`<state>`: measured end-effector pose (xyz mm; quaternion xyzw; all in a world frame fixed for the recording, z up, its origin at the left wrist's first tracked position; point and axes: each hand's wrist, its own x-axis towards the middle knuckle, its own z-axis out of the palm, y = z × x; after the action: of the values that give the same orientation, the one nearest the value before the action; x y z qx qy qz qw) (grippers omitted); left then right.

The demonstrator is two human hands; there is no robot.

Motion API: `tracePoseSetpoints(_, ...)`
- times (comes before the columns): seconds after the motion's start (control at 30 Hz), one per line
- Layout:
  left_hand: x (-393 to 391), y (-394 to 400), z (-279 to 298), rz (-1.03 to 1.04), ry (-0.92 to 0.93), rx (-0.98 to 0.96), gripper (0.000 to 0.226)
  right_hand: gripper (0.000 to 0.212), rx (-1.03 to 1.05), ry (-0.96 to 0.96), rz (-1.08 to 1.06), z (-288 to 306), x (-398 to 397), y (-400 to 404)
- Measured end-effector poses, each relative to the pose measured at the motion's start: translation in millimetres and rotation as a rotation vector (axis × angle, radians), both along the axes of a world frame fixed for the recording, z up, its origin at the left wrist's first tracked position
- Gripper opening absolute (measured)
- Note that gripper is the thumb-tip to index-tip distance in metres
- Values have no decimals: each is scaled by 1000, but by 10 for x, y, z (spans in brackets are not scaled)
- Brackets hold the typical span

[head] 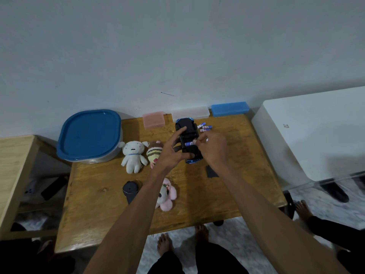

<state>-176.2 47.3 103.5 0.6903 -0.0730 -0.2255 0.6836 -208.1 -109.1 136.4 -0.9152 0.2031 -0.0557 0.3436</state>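
Far out to the left of the left hand (173, 150) and its grip, a blue-lidded container (89, 135) sits at the edge of the tabletop (237, 184). Closer in, a white plush (133, 155) and a striped plush (154, 153) lie side by side, the striped one just beside the left wrist. On the near side of that grip a black cup (130, 191) stands left of the forearm, and a pink plush (167, 194) lies partly hidden under it.

The left grip is clamped on the toy car (187, 133), with the fingers curled over its far part and the thumb at its near part. The car is turned upside down between the two grips, dark underside up, with blue bodywork showing at both ends. I cannot tell whether it rests on the tabletop or hangs just above it.

The right hand (212, 149) has its grip pinched together on a battery (189, 143), which lies crosswise on the middle of the car's underside.

Just beyond the right grip, three loose batteries (205, 127) lie beside the car. Farther back by the wall are a pink box (153, 120), a white box (190, 113) and a blue box (230, 108). Near the right wrist a flat black piece (211, 171) lies on the wood.
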Motion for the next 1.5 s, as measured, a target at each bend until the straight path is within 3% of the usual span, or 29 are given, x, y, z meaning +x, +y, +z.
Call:
tracePoseSetpoints(0.23, -5, -1, 6, 6, -10, -1, 97, 16, -21, 6, -66, -9, -10, 111)
tracePoseSetpoints(0.7, -62, -34, -26, 3, -31, 7, 95, 15, 468, 9, -215, -101, 12, 73)
tracePoseSetpoints(0.83, -68, -35, -32, 2, -47, 10, 93, 17, 551, -68, -249, -107, -39, 110)
tracePoseSetpoints(1.23, -119, -118, -90, -38, -77, 40, 89, 21, 382, -210, -148, -102, -5, 240)
tracePoseSetpoints(1.5, -58, -42, -191, -63, -71, 124, 94, 23, 117, -235, -48, -193, 2, 120)
